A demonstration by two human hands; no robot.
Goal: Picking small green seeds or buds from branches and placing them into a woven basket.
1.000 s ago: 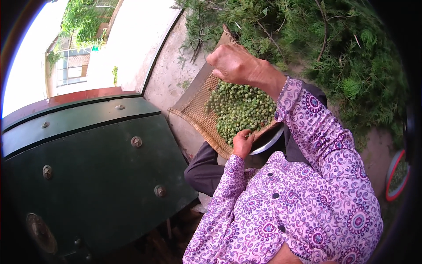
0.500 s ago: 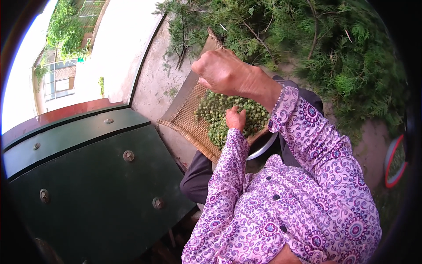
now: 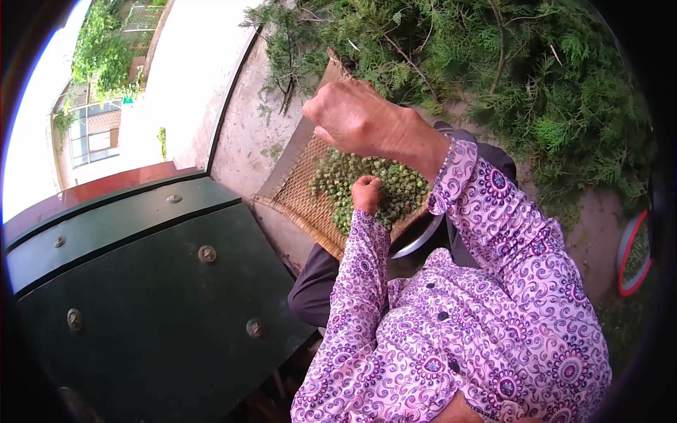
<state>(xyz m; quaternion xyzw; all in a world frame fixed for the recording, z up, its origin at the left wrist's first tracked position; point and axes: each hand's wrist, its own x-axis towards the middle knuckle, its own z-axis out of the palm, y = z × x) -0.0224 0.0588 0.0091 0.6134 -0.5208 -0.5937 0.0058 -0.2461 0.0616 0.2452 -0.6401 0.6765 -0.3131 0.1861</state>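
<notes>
A woven basket tray (image 3: 310,209) lies tilted across my lap, bearing a heap of small green cones (image 3: 403,185). Just over the heap, my left hand (image 3: 366,193) has its fingers drawn together in a pinch; whatever sits between them is too small to make out. Higher up, my right hand (image 3: 356,116) hangs above the far part of the tray with its fingers curled in. The back of that hand faces me, hiding its fingertips and anything in them. Both arms wear patterned pink-purple sleeves.
Cut evergreen branches (image 3: 564,106) pile up beyond the tray and to the right. A dark green studded door panel (image 3: 141,303) stands at left. Part of a metal basin (image 3: 417,240) shows under the tray, and a red-rimmed round object (image 3: 634,255) is at far right.
My left hand has shifted slightly left over the cones, and its fingers have come together. My right hand has barely moved, a touch to the left.
</notes>
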